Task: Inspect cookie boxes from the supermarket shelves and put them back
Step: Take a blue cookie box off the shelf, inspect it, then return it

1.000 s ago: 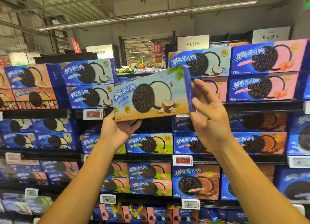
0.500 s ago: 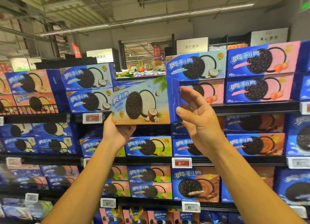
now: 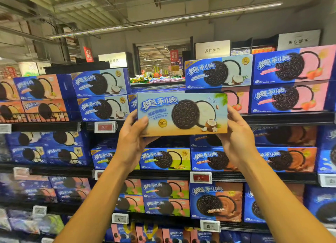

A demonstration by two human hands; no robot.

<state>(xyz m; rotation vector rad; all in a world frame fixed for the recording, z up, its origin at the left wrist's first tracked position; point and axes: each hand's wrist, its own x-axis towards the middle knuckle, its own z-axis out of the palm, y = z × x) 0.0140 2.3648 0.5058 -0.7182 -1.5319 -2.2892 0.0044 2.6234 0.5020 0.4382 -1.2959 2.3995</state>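
Since both ends are gripped, left hand and right hand hold the cookie box face-on, probably for reading, just in front of the top shelf gap behind it.

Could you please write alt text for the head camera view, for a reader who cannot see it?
Two bare hands, left hand and right hand, hold a coconut cookie box by its ends, front facing the camera, before supermarket shelves stacked with blue cookie boxes.
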